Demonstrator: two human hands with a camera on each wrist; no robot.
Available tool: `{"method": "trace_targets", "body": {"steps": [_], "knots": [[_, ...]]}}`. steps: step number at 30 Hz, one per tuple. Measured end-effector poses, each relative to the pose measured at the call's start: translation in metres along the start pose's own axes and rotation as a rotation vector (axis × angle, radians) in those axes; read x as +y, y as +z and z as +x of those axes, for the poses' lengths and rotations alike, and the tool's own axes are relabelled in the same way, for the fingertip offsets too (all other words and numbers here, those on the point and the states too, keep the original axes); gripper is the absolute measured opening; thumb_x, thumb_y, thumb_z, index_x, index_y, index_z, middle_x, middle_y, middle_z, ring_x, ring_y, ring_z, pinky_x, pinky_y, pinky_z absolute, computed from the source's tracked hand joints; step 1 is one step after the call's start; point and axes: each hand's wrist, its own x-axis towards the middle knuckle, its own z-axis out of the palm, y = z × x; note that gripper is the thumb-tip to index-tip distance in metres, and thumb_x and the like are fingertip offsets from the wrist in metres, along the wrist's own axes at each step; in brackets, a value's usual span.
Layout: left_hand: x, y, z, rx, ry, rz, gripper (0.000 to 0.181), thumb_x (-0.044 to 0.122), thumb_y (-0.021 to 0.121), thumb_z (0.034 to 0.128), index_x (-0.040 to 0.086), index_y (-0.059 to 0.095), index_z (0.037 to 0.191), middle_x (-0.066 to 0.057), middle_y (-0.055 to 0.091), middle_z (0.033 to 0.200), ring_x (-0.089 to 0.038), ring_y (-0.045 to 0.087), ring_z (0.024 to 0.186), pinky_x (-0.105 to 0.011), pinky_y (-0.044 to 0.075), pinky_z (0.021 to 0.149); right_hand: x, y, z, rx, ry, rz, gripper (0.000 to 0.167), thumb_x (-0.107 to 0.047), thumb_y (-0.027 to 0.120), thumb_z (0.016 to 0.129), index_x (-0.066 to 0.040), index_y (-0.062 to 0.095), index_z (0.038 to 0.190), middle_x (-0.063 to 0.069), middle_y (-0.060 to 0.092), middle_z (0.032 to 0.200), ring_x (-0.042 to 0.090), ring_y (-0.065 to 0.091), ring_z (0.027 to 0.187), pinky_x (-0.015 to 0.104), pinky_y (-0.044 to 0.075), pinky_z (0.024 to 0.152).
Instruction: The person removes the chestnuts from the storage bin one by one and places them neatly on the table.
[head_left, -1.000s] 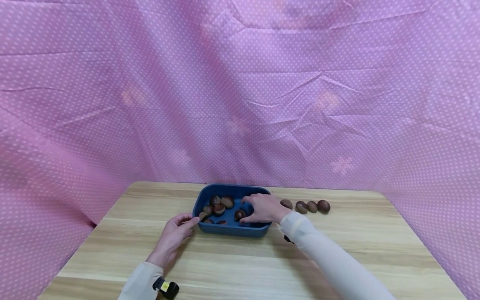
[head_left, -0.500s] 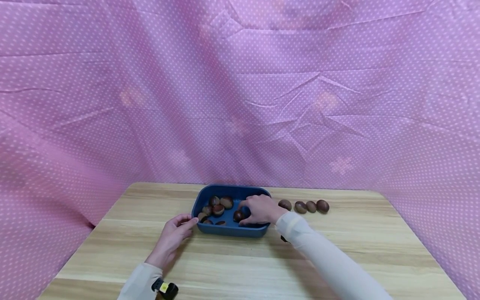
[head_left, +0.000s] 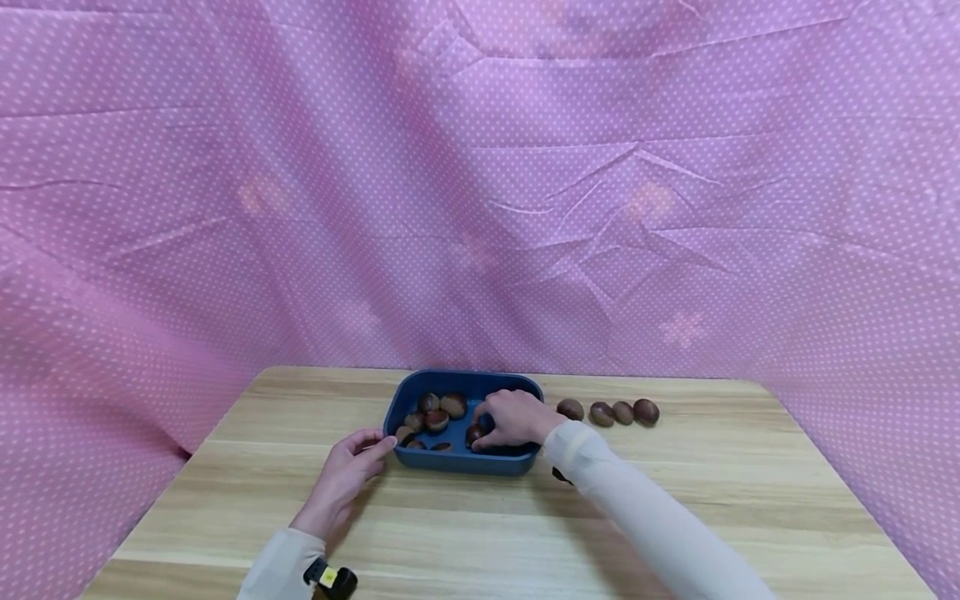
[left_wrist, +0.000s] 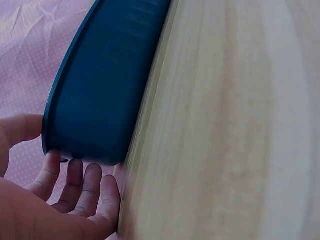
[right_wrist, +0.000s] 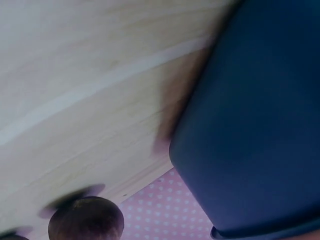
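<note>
At the near edge, long pale sleeves [head_left: 645,508] are covering your forearms, and a black wrist device with a yellow patch [head_left: 341,583] is sitting at your left cuff. Beneath, a light wood-grained table [head_left: 465,533] is spreading out. Your left hand [head_left: 345,473] is holding the near-left corner of a rectangular dark blue container with rounded corners [head_left: 465,462]: the thumb is resting on the rim, and the slightly bent fingers are touching the outer end wall. Inside, toward the right, your right hand [head_left: 513,417] is holding a glossy brown round chestnut [head_left: 473,434], thumb on its near side and index finger on its far side, parted by about its breadth; the other fingertips are hidden. Seven loose brown chestnuts [head_left: 437,420] are lying at the container's left end, several touching. Right of the container, a row of four dark brown chestnuts [head_left: 646,412] is resting on the table. At the far side, a pink cloth with white dots [head_left: 480,208] is hanging in creases.
</note>
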Motion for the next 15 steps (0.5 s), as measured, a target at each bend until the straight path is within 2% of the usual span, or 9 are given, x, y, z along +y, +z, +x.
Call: {"method": "trace_targets", "body": {"steps": [8, 12, 15], "knots": [[0.0, 0.001, -0.003, 0.016, -0.002, -0.001, 0.025, 0.022, 0.07, 0.0982, 0.002, 0.063, 0.113, -0.005, 0.057, 0.113, -0.02, 0.056, 0.104, -0.033, 0.053, 0.089, -0.005, -0.002, 0.004, 0.041, -0.026, 0.133, 0.043, -0.057, 0.073, 0.089, -0.026, 0.074, 0.12, -0.002, 0.07, 0.121, 0.018, 0.063, 0.114, 0.038, 0.054, 0.095], [0.0, 0.001, -0.003, 0.02, 0.004, 0.001, 0.026, 0.023, 0.071, 0.0978, 0.003, 0.063, 0.112, -0.004, 0.058, 0.112, -0.019, 0.056, 0.103, -0.032, 0.053, 0.087, -0.008, -0.004, 0.005, 0.057, -0.016, 0.219, 0.048, -0.061, 0.072, 0.089, -0.027, 0.072, 0.124, -0.002, 0.068, 0.129, 0.016, 0.061, 0.118, 0.038, 0.053, 0.098], [0.001, 0.0, -0.003, 0.026, 0.012, 0.0, 0.027, 0.023, 0.072, 0.0972, 0.002, 0.063, 0.112, -0.004, 0.058, 0.111, -0.018, 0.056, 0.101, -0.031, 0.053, 0.086, -0.011, -0.007, 0.004, 0.079, -0.016, 0.29, 0.051, -0.062, 0.071, 0.088, -0.027, 0.072, 0.125, -0.003, 0.066, 0.134, 0.012, 0.062, 0.102, 0.033, 0.053, 0.092]]}}
